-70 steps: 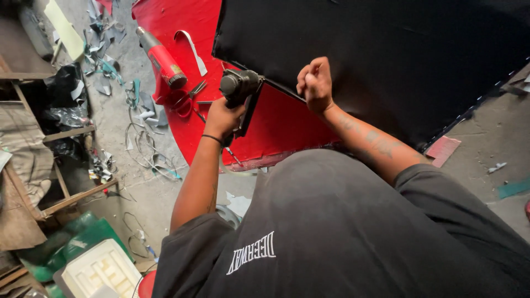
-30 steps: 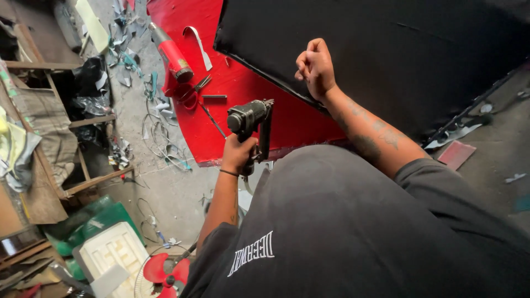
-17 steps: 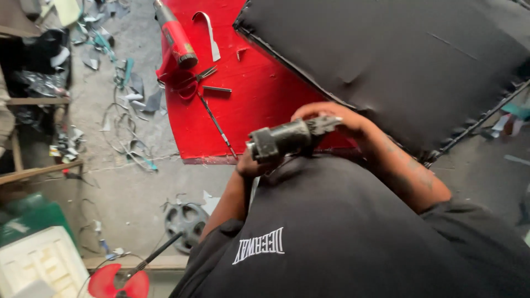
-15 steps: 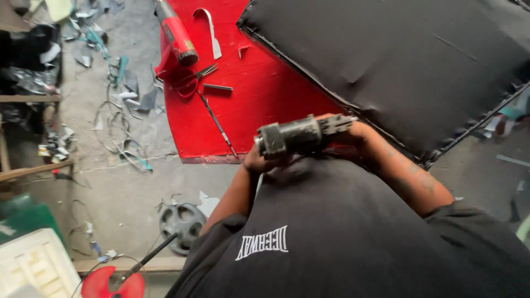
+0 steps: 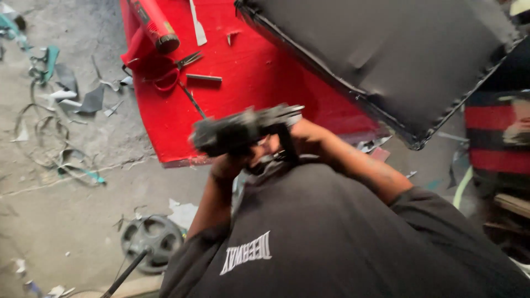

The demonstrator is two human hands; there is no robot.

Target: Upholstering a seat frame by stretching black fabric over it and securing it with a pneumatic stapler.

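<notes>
I grip the black staple gun (image 5: 243, 131) in my left hand (image 5: 229, 163) at chest height; my right hand (image 5: 301, 138) clasps its front; reloading, I judge; next, steady fingers.

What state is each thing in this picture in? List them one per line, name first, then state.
Staple gun: lifted near the chest, blurred, held in both hands.
Left hand: closed around the gun's grip.
Right hand: on the gun's far end.
Black padded panel: lying flat, partly over the red board.
Red board: flat on the floor.
Scissors: lying on the board; open or shut unclear.
Red roll: lying on its side.
</notes>
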